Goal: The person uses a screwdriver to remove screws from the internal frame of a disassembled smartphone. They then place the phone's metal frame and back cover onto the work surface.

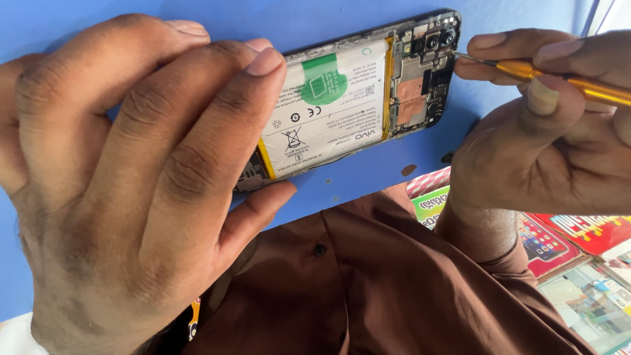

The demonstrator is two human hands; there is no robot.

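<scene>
Two hands on an opened phone [355,98], back cover off, battery and board exposed. Left hand [125,190], nearest the camera, clamps the phone's lower end, fingers over the back, thumb under the edge. Phone's long axis runs from that grip up and right, camera end farthest. Right hand [545,125] pinches an orange-handled screwdriver [559,75], shaft pointing left, tip touching the board at the phone's far right end. Brown shirt [368,289] below; blue surface [368,177] behind; colourful packets [578,250] lower right.
</scene>
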